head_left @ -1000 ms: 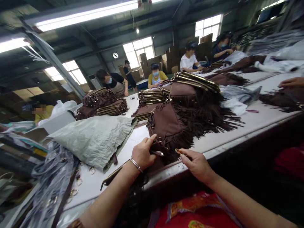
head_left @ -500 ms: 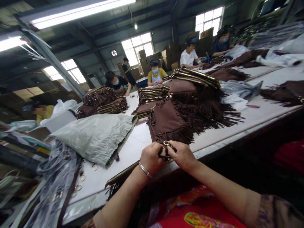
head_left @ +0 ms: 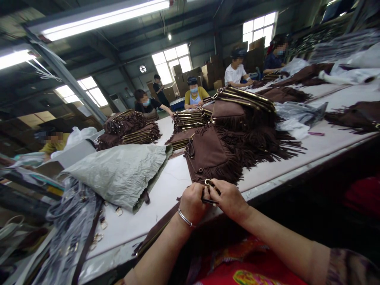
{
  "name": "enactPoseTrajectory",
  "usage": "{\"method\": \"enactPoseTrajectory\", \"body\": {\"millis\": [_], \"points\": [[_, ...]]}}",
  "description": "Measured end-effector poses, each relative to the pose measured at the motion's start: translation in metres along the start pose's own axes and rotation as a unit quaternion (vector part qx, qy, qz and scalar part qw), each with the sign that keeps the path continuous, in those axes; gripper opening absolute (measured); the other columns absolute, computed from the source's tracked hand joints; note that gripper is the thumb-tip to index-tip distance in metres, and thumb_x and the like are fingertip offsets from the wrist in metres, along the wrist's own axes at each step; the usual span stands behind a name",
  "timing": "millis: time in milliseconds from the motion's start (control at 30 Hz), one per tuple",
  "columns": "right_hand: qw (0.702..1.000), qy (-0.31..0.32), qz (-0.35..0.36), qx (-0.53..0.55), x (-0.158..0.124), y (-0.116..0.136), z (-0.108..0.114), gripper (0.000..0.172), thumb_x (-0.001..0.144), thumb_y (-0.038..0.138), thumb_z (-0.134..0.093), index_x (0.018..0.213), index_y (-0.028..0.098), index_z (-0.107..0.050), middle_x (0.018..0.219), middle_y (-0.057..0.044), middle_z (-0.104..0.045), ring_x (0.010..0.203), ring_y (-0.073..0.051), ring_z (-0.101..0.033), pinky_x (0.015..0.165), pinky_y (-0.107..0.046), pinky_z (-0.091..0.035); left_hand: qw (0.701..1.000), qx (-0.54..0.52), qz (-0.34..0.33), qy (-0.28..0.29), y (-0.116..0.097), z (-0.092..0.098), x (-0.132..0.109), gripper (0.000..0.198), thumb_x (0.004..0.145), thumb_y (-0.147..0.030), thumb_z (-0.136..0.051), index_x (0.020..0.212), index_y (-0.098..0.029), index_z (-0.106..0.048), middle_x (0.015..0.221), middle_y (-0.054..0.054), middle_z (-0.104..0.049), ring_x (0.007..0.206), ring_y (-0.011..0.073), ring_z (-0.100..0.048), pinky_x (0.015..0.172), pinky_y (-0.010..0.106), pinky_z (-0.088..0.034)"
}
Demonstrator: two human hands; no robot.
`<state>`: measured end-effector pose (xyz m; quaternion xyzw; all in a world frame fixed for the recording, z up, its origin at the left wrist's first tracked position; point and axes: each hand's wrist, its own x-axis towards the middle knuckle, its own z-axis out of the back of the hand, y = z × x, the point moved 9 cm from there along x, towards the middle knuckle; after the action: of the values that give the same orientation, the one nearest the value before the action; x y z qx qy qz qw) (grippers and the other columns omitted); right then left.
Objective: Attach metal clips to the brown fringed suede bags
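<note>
My left hand (head_left: 194,202) is closed at the end of a brown bag (head_left: 162,229) with a gold zipper. The bag lies along the table edge, partly behind my left forearm. My right hand (head_left: 230,199) pinches a short dark strap with a gold ring (head_left: 207,182) that sticks up between my hands. The fingertips of both hands meet, and a dark narrow piece (head_left: 209,202) shows below them; its join to the bag is hidden. Just beyond my hands lies another brown fringed bag (head_left: 209,152) with a wrist loop (head_left: 190,147).
Fringed bags are stacked behind (head_left: 243,103) and at the left (head_left: 130,128). A grey-green sack (head_left: 118,170) lies left, beside plastic-wrapped straps (head_left: 71,221) with gold buckles. Clear plastic (head_left: 297,114) lies right. Several co-workers sit around the table (head_left: 282,166).
Both my hands have moved slightly down and right, still together. The bag under my left arm has shifted right. Across the table, a co-worker's arm now reaches to the middle stack.
</note>
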<state>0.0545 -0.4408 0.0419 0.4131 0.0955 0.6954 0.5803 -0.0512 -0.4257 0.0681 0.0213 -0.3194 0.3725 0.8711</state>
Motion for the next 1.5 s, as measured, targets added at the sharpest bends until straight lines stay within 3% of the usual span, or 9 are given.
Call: {"method": "enactPoseTrajectory", "body": {"millis": [300, 500, 900, 1000, 1100, 1200, 1333, 1400, 1500], "points": [[0.999, -0.001, 0.042, -0.008, -0.003, 0.006, -0.007, 0.018, 0.094, 0.019, -0.041, 0.094, 0.016, -0.058, 0.086, -0.009, -0.066, 0.081, -0.022, -0.062, 0.076, -0.033, -0.045, 0.999, 0.01, 0.023, -0.029, 0.005, 0.003, -0.004, 0.013, 0.091, -0.022, -0.048, 0.08, -0.019, -0.055, 0.067, 0.003, -0.059, 0.062, 0.0185, -0.056, 0.06, 0.031, -0.043], [0.999, 0.031, 0.013, 0.007, -0.001, 0.005, -0.004, 0.016, 0.094, 0.021, -0.044, 0.084, 0.018, -0.056, 0.082, -0.006, -0.065, 0.076, -0.019, -0.06, 0.073, -0.031, -0.042, 0.999, -0.008, 0.005, -0.032, 0.0, 0.003, -0.003, 0.017, 0.092, -0.02, -0.045, 0.077, -0.02, -0.052, 0.068, 0.003, -0.055, 0.063, 0.0183, -0.053, 0.06, 0.031, -0.041], [0.993, 0.033, 0.046, -0.105, -0.005, 0.017, 0.002, 0.019, 0.093, 0.02, -0.042, 0.085, 0.016, -0.058, 0.078, -0.008, -0.065, 0.072, -0.02, -0.059, 0.067, -0.031, -0.04, 0.999, -0.018, 0.014, -0.029, 0.004, 0.0, 0.0, 0.025, 0.092, -0.017, -0.043, 0.068, -0.021, -0.046, 0.066, 0.003, -0.052, 0.063, 0.0165, -0.049, 0.061, 0.029, -0.04], [0.997, 0.046, 0.049, -0.046, -0.006, 0.017, 0.007, 0.016, 0.091, 0.019, -0.045, 0.085, 0.017, -0.06, 0.077, -0.006, -0.065, 0.072, -0.019, -0.059, 0.067, -0.03, -0.041, 0.997, -0.052, 0.062, -0.016, 0.016, 0.003, 0.005, 0.026, 0.094, -0.022, -0.042, 0.069, -0.02, -0.05, 0.067, 0.003, -0.054, 0.064, 0.0158, -0.052, 0.064, 0.028, -0.042], [0.995, 0.052, -0.013, 0.079, -0.003, 0.0, 0.016, 0.016, 0.089, 0.023, -0.05, 0.089, 0.019, -0.065, 0.081, -0.004, -0.069, 0.075, -0.017, -0.061, 0.07, -0.028, -0.044, 0.986, -0.127, 0.091, 0.065, 0.031, 0.001, 0.006, 0.015, 0.09, -0.031, -0.054, 0.098, -0.018, -0.059, 0.08, 0.003, -0.062, 0.072, 0.016, -0.058, 0.07, 0.027, -0.045], [0.979, 0.05, -0.099, 0.173, 0.0, -0.026, 0.021, 0.023, 0.088, 0.031, -0.053, 0.097, 0.019, -0.07, 0.088, -0.004, -0.072, 0.081, -0.018, -0.064, 0.074, -0.03, -0.048, 0.959, -0.149, 0.143, 0.194, 0.059, 0.0, -0.011, 0.054, 0.074, -0.033, -0.072, 0.123, -0.02, -0.052, 0.089, 0.002, -0.066, 0.077, 0.0178, -0.06, 0.071, 0.028, -0.046], [0.941, 0.059, -0.187, 0.277, -0.002, -0.052, 0.009, 0.03, 0.084, 0.04, -0.059, 0.098, 0.017, -0.071, 0.078, -0.004, -0.07, 0.067, -0.016, -0.062, 0.06, -0.029, -0.049, 0.895, -0.141, 0.199, 0.374, 0.097, 0.008, -0.062, 0.022, 0.075, -0.035, -0.066, 0.09, -0.019, -0.066, 0.078, -0.001, -0.066, 0.072, 0.0179, -0.059, 0.063, 0.026, -0.042], [0.888, 0.067, -0.266, 0.369, -0.009, -0.064, -0.006, 0.035, 0.08, 0.042, -0.063, 0.104, 0.016, -0.067, 0.071, -0.001, -0.066, 0.053, -0.013, -0.056, 0.046, -0.025, -0.044, 0.88, -0.162, 0.223, 0.386, 0.11, 0.023, -0.078, 0.023, 0.081, -0.039, -0.059, 0.081, -0.017, -0.065, 0.074, -0.001, -0.065, 0.07, 0.017, -0.058, 0.062, 0.025, -0.04], [0.806, 0.09, -0.32, 0.49, -0.014, -0.064, -0.025, 0.046, 0.075, 0.042, -0.071, 0.111, 0.016, -0.062, 0.074, -0.001, -0.065, 0.053, -0.011, -0.057, 0.044, -0.022, -0.044, 0.883, -0.199, 0.247, 0.345, 0.115, 0.046, -0.082, 0.032, 0.086, -0.044, -0.051, 0.081, -0.015, -0.064, 0.072, -0.001, -0.062, 0.069, 0.0157, -0.055, 0.061, 0.024, -0.039]]}}
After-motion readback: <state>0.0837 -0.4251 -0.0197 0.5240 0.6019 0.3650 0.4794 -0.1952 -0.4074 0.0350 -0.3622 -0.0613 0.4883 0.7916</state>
